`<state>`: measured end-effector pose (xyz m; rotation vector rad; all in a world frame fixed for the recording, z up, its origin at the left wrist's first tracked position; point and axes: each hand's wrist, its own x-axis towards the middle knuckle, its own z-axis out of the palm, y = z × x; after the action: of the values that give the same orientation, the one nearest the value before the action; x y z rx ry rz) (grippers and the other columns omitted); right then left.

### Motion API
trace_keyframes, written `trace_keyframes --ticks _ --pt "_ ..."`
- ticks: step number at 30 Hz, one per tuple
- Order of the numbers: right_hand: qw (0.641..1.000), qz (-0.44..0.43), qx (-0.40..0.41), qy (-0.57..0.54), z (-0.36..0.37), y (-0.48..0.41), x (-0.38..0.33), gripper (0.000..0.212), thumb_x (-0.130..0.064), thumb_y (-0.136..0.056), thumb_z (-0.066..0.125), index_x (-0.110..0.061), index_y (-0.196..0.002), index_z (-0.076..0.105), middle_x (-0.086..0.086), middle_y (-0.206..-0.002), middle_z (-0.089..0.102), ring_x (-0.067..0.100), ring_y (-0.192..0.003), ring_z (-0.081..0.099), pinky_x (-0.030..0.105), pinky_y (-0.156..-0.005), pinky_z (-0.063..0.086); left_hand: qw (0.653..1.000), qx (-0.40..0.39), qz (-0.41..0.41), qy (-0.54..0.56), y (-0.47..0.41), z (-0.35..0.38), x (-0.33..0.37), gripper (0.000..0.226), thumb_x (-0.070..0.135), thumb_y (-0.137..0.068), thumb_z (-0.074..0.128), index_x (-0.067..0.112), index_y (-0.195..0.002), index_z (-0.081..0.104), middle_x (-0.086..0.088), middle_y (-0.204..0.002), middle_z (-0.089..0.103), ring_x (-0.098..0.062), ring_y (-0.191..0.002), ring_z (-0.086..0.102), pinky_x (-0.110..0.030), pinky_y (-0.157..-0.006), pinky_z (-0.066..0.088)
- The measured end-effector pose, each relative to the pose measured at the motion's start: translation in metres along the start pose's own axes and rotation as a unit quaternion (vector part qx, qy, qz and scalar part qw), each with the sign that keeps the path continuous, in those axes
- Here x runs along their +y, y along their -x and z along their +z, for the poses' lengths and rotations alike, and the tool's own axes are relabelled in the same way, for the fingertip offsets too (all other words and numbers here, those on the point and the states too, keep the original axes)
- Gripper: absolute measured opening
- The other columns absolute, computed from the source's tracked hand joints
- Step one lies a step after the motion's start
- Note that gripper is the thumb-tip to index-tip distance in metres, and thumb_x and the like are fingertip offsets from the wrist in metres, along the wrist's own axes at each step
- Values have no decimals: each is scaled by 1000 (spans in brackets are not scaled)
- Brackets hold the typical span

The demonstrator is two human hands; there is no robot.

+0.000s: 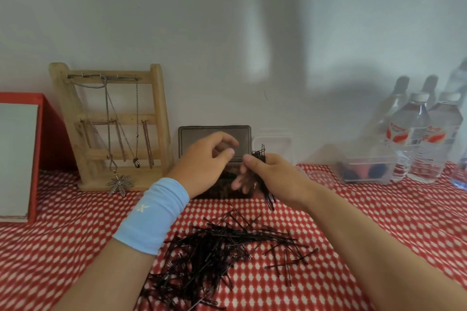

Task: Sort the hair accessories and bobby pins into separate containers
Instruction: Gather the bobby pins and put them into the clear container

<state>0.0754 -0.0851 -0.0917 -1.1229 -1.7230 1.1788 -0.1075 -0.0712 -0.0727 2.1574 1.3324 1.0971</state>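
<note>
Soft, rather dim light comes from the front right and throws broad, fuzzy shadows on the wall (227, 20), darkest beside the bottles (417, 139), with one pale patch further left. The wide lens bends the edges, so the stand (111, 124) and the bottles lean. The right hand (278, 179) is smeared at the fingers, and the pins (261, 159) it grips blur into one dark mass.

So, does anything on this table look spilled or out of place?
Yes: a loose heap of black bobby pins lies scattered across the tablecloth in front of the dark box, several strays to its right. The right hand grips another bunch.
</note>
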Motion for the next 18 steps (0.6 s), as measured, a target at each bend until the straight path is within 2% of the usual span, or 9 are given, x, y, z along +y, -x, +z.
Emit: trace_keyframes --ticks 2,4,6,8,10,12,14,16,18 --pt "1000 5 -9 -3 1 0 0 38 -32 -108 40 -4 -99 63 17 -87 77 19 -75 71 25 -69 55 999 -33 13 -9 2 3 2 18 21 -94 59 34 -99 69 19 -87 68 -2 -86 63 -25 -81 50" --pt "999 12 5 29 2 -2 1 39 -33 -108 41 -4 -95 63 18 -80 75 19 -69 70 25 -69 58 998 -52 13 -13 3 6 1 19 20 -91 62 34 -95 73 19 -83 71 -1 -85 64 -23 -82 50" --pt "994 10 30 108 4 -3 1 39 -37 -108 41 -8 -91 60 17 -72 74 20 -62 68 29 -68 57 998 -55 9 -16 4 8 -1 20 19 -90 65 37 -95 73 20 -84 71 3 -85 63 -17 -79 47" --pt "981 -1 57 184 6 -4 1 38 -40 -108 40 -13 -89 58 12 -66 73 17 -61 66 29 -68 53 999 -38 4 -5 5 9 -3 22 18 -89 67 38 -99 70 21 -86 71 5 -84 62 -14 -78 46" --pt "976 -9 79 202 6 -4 1 38 -39 -108 39 -13 -90 59 10 -63 71 13 -58 64 29 -68 52 999 -28 -12 35 5 7 -3 29 18 -88 70 36 -110 61 17 -86 74 5 -84 64 -15 -81 46" --pt "974 -13 101 203 5 -4 0 39 -36 -108 39 -9 -92 61 10 -64 70 13 -58 63 30 -68 52 995 -64 -31 71 6 5 0 39 21 -88 70 34 -119 50 15 -86 75 3 -83 67 -17 -80 44" --pt "972 -21 122 197 5 -3 -2 39 -32 -108 41 -5 -86 61 6 -60 64 10 -53 58 28 -60 48 992 -99 -39 70 6 5 2 36 23 -92 65 33 -122 47 13 -84 76 -3 -76 69 -22 -75 46" --pt "974 -36 130 182 4 -1 -4 38 -26 -108 43 -12 -78 62 -2 -52 52 2 -43 47 20 -52 40 997 -63 -29 29 5 7 1 25 24 -96 57 34 -118 50 13 -82 75 -5 -73 68 -24 -74 47" --pt "978 -43 110 170 3 1 -7 35 -23 -108 40 -31 -87 68 -8 -47 43 2 -38 39 13 -43 33 1000 4 -6 -5 3 7 -2 19 25 -97 54 36 -112 54 13 -85 70 -5 -78 64 -25 -78 49"
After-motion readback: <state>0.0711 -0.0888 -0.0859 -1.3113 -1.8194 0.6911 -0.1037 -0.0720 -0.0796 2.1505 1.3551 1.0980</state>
